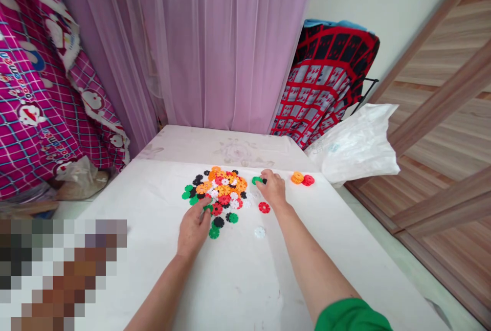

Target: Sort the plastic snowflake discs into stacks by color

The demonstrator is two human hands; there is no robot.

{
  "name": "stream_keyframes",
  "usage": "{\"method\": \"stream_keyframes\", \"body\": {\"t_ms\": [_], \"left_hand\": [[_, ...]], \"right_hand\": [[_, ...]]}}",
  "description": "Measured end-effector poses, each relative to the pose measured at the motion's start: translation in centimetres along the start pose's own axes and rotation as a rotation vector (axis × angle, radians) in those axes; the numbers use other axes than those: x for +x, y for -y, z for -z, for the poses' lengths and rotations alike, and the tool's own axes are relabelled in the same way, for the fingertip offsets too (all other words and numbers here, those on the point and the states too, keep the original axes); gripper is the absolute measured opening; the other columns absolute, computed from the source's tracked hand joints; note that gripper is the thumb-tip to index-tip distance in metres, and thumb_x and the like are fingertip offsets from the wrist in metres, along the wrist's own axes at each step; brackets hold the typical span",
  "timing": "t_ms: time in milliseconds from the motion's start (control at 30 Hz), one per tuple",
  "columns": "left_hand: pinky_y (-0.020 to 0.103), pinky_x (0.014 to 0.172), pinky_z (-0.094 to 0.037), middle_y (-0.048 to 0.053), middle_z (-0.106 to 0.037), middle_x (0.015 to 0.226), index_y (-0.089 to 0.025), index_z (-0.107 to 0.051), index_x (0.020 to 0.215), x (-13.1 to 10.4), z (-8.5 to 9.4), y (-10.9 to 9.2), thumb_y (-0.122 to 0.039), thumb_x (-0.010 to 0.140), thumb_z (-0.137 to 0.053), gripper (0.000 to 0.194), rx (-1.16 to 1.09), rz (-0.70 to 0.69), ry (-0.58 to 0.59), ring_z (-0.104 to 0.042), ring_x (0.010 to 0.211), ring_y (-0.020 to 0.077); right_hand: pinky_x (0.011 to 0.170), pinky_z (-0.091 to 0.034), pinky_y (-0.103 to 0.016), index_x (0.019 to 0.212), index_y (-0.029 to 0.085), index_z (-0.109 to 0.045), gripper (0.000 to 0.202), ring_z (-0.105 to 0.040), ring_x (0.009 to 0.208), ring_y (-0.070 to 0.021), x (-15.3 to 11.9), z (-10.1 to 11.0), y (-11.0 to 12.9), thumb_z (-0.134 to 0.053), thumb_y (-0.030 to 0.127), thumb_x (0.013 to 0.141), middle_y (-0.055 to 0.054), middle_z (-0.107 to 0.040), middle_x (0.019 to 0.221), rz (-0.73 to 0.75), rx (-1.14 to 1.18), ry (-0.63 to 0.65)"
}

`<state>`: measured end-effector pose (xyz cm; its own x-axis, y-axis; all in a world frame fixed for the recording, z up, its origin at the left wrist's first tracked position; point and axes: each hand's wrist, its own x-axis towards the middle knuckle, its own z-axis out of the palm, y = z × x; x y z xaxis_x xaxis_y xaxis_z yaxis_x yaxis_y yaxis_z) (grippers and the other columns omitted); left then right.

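Observation:
A heap of flower-shaped plastic discs (226,185) in orange, red, black, green and white lies on the white-covered table. At its near edge my left hand (194,227) is closed, with a green disc (207,208) at its thumb and fingertips. To the right of the heap, my right hand (274,189) pinches a black disc (264,181), partly hidden by the fingers. Just beside those fingertips is another green disc (255,180). A single red disc (264,207) and a pale white disc (260,232) lie near my right forearm.
Farther right sit orange discs (296,177) beside red discs (308,180). A white plastic bag (356,144) rests at the table's right edge. Behind the table (153,208) hangs a purple curtain (230,44). Wooden doors (441,116) stand at right. The lower left corner is pixelated.

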<state>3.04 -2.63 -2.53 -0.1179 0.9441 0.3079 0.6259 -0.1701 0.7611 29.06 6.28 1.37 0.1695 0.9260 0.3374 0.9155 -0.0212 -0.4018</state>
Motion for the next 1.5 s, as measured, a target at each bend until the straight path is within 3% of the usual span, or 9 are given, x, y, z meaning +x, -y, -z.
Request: {"method": "stream_keyframes", "body": {"t_ms": [200,367,533,667,767,867,1133,1333,1500], "left_hand": [[0.039,0.100,-0.049,0.004,-0.070,0.116,-0.024,-0.068,0.112,-0.1,-0.2,0.5,-0.032,0.085,-0.047,0.035,-0.007,-0.029,-0.016,-0.063,0.111,0.0209],[0.039,0.101,-0.048,0.005,-0.070,0.118,-0.023,-0.067,0.112,-0.1,-0.3,0.8,-0.033,0.085,-0.047,0.035,-0.019,-0.030,-0.018,-0.064,0.111,0.0212],[0.038,0.102,-0.047,0.004,-0.068,0.121,-0.024,-0.065,0.115,0.0,-0.1,0.5,-0.031,0.086,-0.045,0.036,-0.031,-0.009,-0.033,-0.062,0.114,0.0203],[0.038,0.101,-0.048,0.004,-0.069,0.120,-0.024,-0.065,0.114,0.1,-0.1,0.2,-0.030,0.085,-0.045,0.036,-0.033,0.005,-0.034,-0.062,0.113,0.0207],[0.039,0.100,-0.048,0.004,-0.069,0.120,-0.024,-0.065,0.113,0.2,-0.1,0.1,-0.030,0.085,-0.046,0.035,-0.026,0.007,-0.029,-0.063,0.111,0.0211],[0.039,0.100,-0.048,0.004,-0.068,0.120,-0.024,-0.065,0.114,0.2,0.0,-0.1,-0.029,0.085,-0.046,0.035,-0.016,0.010,-0.034,-0.063,0.111,0.0214],[0.037,0.098,-0.049,0.004,-0.069,0.119,-0.024,-0.065,0.113,0.2,0.2,-0.4,-0.026,0.084,-0.046,0.035,0.011,0.024,-0.031,-0.063,0.110,0.0207],[0.036,0.097,-0.049,0.004,-0.069,0.118,-0.024,-0.065,0.113,0.1,0.2,-0.7,-0.027,0.085,-0.045,0.034,0.005,0.012,-0.030,-0.064,0.108,0.0204],[0.037,0.096,-0.050,0.005,-0.069,0.118,-0.024,-0.065,0.113,0.1,0.3,-0.9,-0.028,0.086,-0.045,0.034,0.000,0.011,-0.028,-0.064,0.109,0.0210]], "right_hand": [[0.081,-0.034,-0.033,0.100,0.023,-0.058,0.023,-0.057,0.098,-0.0227,1.6,-1.6,0.0,-0.061,0.021,0.077,-0.002,-0.072,0.097,0.003,-0.029,0.047],[0.083,-0.037,-0.034,0.100,0.023,-0.059,0.022,-0.057,0.097,-0.0225,0.8,-1.5,-0.6,-0.060,0.025,0.078,-0.003,-0.070,0.102,0.004,0.010,0.007],[0.077,-0.043,-0.030,0.092,0.024,-0.061,0.016,-0.060,0.083,-0.0170,-4.0,-0.5,-0.6,-0.050,0.026,0.081,-0.001,-0.069,0.094,0.036,0.166,-0.025],[0.069,-0.045,-0.027,0.090,0.025,-0.063,0.016,-0.060,0.072,-0.0138,-9.2,1.1,-0.8,-0.055,0.034,0.080,0.001,-0.068,0.092,0.013,0.261,0.116],[0.073,-0.048,-0.028,0.101,0.025,-0.064,0.030,-0.062,0.079,-0.0150,-12.0,2.2,-1.2,-0.065,0.034,0.072,-0.001,-0.067,0.103,0.044,0.280,0.213],[0.084,-0.047,-0.031,0.104,0.025,-0.064,0.036,-0.062,0.094,-0.0184,-13.4,2.6,-1.7,-0.068,0.027,0.068,-0.002,-0.067,0.105,0.115,0.277,0.219],[0.081,-0.046,-0.029,0.094,0.024,-0.065,0.024,-0.061,0.086,-0.0171,-12.8,0.3,-0.7,-0.061,0.022,0.071,0.000,-0.067,0.089,0.120,0.264,0.135],[0.086,-0.046,-0.032,0.100,0.024,-0.063,0.028,-0.060,0.089,-0.0190,-11.7,-1.1,1.8,-0.060,0.021,0.073,-0.003,-0.067,0.095,0.099,0.243,0.129],[0.085,-0.047,-0.031,0.097,0.022,-0.064,0.022,-0.060,0.087,-0.0177,-11.2,-1.0,1.6,-0.060,0.026,0.076,-0.004,-0.065,0.100,0.125,0.272,0.091]]}}
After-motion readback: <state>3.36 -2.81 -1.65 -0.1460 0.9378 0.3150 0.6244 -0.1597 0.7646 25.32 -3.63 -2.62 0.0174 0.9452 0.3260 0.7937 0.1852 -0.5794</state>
